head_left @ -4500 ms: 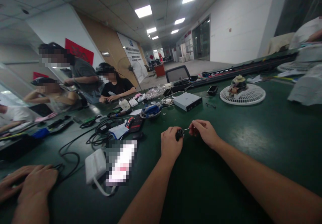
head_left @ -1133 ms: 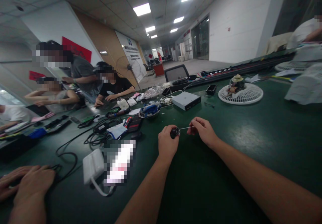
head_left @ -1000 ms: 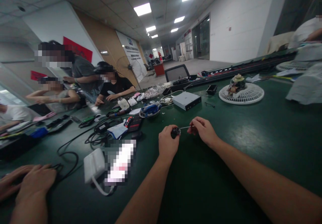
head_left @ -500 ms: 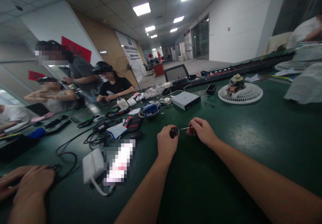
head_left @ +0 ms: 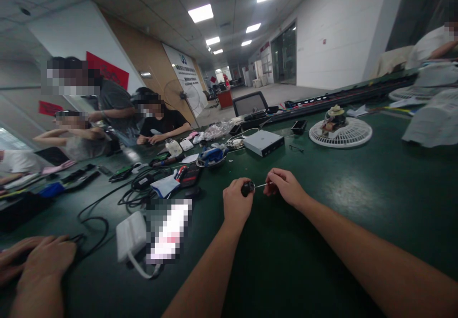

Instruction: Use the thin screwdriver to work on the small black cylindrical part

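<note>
My left hand (head_left: 237,203) is wrapped round a small black round object (head_left: 247,188) just above the green table. A thin metal shaft (head_left: 261,185) spans the short gap between that object and my right hand (head_left: 282,187). The fingers of my right hand are pinched on the shaft's other end; whether it has a handle is hidden. Beyond the hands lies a silver box-shaped drive (head_left: 264,142).
A white fan grille with a motor (head_left: 339,129) stands at the back right. To the left are a white adapter (head_left: 131,237), black cables (head_left: 138,189) and a blurred bright screen (head_left: 171,232). Another person's hands (head_left: 46,261) rest at the lower left.
My right hand has moved slightly left, closer to the black object, and less of the shaft shows. My left hand holds nearly the same pose.
</note>
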Available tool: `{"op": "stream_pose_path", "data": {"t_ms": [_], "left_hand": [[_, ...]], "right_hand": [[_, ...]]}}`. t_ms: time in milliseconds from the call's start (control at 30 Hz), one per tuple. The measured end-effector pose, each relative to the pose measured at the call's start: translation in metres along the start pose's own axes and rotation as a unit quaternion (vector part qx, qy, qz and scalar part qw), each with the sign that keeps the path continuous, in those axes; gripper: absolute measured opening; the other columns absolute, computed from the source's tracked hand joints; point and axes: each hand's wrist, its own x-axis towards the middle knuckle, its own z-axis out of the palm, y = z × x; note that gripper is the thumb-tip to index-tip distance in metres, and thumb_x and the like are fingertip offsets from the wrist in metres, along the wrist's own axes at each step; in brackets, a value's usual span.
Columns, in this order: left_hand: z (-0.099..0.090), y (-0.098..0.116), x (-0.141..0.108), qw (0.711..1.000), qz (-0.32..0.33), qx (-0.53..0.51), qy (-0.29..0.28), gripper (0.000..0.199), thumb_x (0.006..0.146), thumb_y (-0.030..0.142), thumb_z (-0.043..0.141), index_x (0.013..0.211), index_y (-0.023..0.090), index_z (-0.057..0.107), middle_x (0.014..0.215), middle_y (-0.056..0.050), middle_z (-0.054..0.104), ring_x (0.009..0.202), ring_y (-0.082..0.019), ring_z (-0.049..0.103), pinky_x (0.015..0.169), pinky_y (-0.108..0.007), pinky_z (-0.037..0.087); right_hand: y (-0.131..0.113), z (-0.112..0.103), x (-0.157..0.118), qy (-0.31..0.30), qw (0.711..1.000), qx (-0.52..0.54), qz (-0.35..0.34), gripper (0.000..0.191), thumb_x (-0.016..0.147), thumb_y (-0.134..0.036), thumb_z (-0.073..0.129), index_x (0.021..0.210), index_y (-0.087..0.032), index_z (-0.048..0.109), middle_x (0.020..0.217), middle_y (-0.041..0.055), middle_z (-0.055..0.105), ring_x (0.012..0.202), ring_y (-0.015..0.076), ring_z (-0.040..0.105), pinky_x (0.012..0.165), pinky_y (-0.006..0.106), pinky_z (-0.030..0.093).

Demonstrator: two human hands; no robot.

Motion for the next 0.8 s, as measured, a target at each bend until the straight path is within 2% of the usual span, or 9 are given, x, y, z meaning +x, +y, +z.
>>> {"op": "stream_pose_path", "data": {"t_ms": [200, 400, 567, 667, 733, 800], "left_hand": [[-0.0005, 0.0019, 0.0001, 1.0, 0.011, 0.005, 0.001, 0.028, 0.08, 0.014, 0.071, 0.105, 0.026, 0.067, 0.106, -0.001, 0.07, 0.103, -0.021, 0.064, 0.094, -0.037, 0.046], [-0.0009, 0.0013, 0.0, 1.0, 0.003, 0.004, 0.004, 0.028, 0.078, 0.012, 0.072, 0.103, 0.026, 0.067, 0.104, -0.001, 0.07, 0.102, -0.02, 0.064, 0.093, -0.036, 0.046], [-0.0003, 0.0012, -0.0007, 1.0, 0.003, 0.009, 0.005, 0.028, 0.079, 0.014, 0.071, 0.105, 0.026, 0.067, 0.106, -0.002, 0.07, 0.104, -0.021, 0.063, 0.093, -0.036, 0.046], [0.0002, -0.0006, -0.0012, 1.0, -0.008, 0.018, 0.017, 0.03, 0.081, 0.016, 0.07, 0.109, 0.026, 0.065, 0.108, -0.003, 0.069, 0.104, -0.021, 0.063, 0.093, -0.036, 0.045], [0.0008, -0.0019, -0.0013, 0.999, -0.018, 0.027, 0.018, 0.031, 0.082, 0.017, 0.069, 0.111, 0.025, 0.065, 0.109, -0.004, 0.07, 0.105, -0.022, 0.063, 0.094, -0.038, 0.044], [0.0017, -0.0026, -0.0015, 0.999, -0.027, 0.042, 0.011, 0.03, 0.082, 0.018, 0.069, 0.111, 0.025, 0.065, 0.11, -0.004, 0.07, 0.106, -0.024, 0.063, 0.095, -0.04, 0.042]], "right_hand": [[0.003, -0.0005, 0.0015, 0.031, 0.999, -0.005, -0.001, 0.027, 0.094, -0.041, 0.05, 0.08, -0.02, 0.059, 0.063, 0.0015, 0.07, 0.057, 0.0158, 0.064, 0.052, 0.026, 0.043], [-0.0014, 0.0012, -0.002, 0.001, 1.0, -0.009, 0.0, 0.03, 0.093, -0.041, 0.053, 0.073, -0.02, 0.058, 0.057, 0.0016, 0.069, 0.051, 0.0157, 0.063, 0.051, 0.026, 0.045], [-0.0033, 0.0003, -0.0021, 0.026, 1.0, 0.006, -0.002, 0.043, 0.095, -0.058, 0.047, 0.081, -0.02, 0.06, 0.061, 0.0037, 0.07, 0.051, 0.0169, 0.064, 0.05, 0.027, 0.046], [-0.0002, -0.0011, -0.001, 0.054, 0.998, -0.007, -0.011, 0.052, 0.096, -0.065, 0.038, 0.084, -0.02, 0.061, 0.046, -0.0018, 0.056, 0.041, 0.0161, 0.055, 0.046, 0.028, 0.044], [0.0014, -0.0011, -0.0013, 0.055, 0.998, -0.03, -0.022, 0.05, 0.097, -0.064, 0.038, 0.084, -0.021, 0.061, 0.046, -0.0033, 0.053, 0.041, 0.016, 0.054, 0.047, 0.029, 0.044], [0.0019, 0.0, -0.0025, 0.038, 0.996, -0.066, -0.037, 0.04, 0.093, -0.058, 0.05, 0.082, -0.022, 0.061, 0.058, -0.0008, 0.062, 0.052, 0.0168, 0.059, 0.053, 0.029, 0.045]]}}
